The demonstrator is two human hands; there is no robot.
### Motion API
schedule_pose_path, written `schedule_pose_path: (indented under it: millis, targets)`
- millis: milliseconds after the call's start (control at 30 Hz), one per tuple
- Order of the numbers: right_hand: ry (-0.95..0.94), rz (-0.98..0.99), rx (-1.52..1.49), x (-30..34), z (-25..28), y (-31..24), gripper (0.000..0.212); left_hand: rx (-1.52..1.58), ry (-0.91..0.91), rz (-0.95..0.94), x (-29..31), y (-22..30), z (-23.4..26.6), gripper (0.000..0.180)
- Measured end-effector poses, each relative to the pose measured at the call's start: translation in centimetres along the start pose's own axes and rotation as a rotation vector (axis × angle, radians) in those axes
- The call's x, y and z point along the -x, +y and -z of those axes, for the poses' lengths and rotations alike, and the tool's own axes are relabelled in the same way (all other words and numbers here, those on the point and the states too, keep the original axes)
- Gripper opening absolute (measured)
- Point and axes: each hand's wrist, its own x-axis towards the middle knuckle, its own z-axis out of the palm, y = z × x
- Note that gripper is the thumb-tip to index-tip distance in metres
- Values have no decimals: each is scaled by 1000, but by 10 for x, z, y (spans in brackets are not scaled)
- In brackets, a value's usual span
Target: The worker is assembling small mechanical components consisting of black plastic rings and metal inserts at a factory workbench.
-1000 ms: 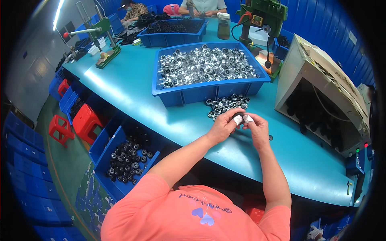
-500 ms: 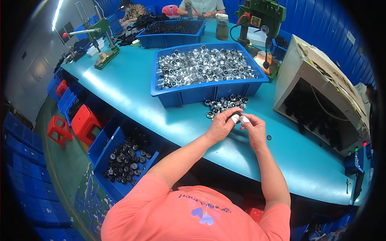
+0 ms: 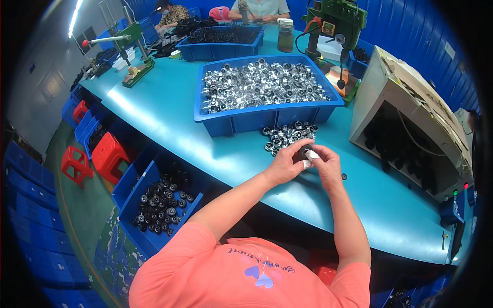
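Over the table, both hands meet around a small black round wheel-like part, its ringed face partly hidden by fingers. My left hand is closed on its left side. From the right, my right hand pinches the same part, fingers bent. White wrapping shows on the fingertips of both hands. Just beyond them lies a loose pile of shiny chrome-and-black round parts. Behind that pile, a big blue bin is filled with many more of the same kind. One small black disc lies right of my right hand.
An open-fronted box holding black parts stands right. Green presses stand at back right and far left. A jar and another blue bin sit behind. Below left are a bin of black wheels and red stools.
The black part has turned between my fingers, so its round face shows more. My wrapped fingertips have shifted apart and slightly lower. The view has moved very slightly.
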Motion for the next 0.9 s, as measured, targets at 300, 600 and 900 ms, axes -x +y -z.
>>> schedule_pose_path:
  millis: [300, 600, 900]
  targets:
    - [-50, 64, 6, -4, 7, 13, 25, -284, 91, -186, 1, 0, -5, 55]
    - [-104, 64, 12, -8, 21, 21, 30, -459, 114, -327, -4, -2, -10, 59]
    - [-128, 40, 15, -8, 23, 20, 32, -496, 129, -337, -4, -3, -12, 61]
